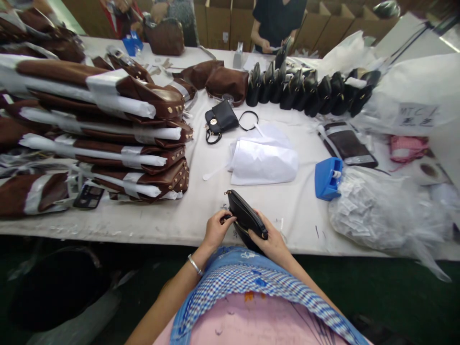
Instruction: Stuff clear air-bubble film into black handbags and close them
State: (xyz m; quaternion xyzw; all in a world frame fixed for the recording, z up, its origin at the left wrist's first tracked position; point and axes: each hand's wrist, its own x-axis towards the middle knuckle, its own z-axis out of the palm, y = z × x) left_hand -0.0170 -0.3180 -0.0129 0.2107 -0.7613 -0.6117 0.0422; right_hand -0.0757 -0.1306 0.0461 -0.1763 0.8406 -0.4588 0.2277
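Note:
A small black handbag (pixel 247 215) with a zip along its top is held tilted at the table's front edge, close to my apron. My right hand (pixel 270 238) grips its right side, thumb on the near face and fingers behind. At the bag's left side, my left hand (pixel 216 229) pinches a small dark piece with a glint of gold, perhaps a strap end or clasp; its kind is unclear. Beyond the hands lies a folded white sheet (pixel 265 160). Another black handbag (pixel 222 117) with a round gold clasp and a strap rests behind that sheet.
Wrapped brown bags (pixel 108 91) are stacked at left. Several black bags (pixel 309 88) stand in a row at the back. On the right are a blue tape dispenser (pixel 325 179) and a clear plastic bag (pixel 381 211) of white packets. A co-worker (pixel 278 21) stands across the table.

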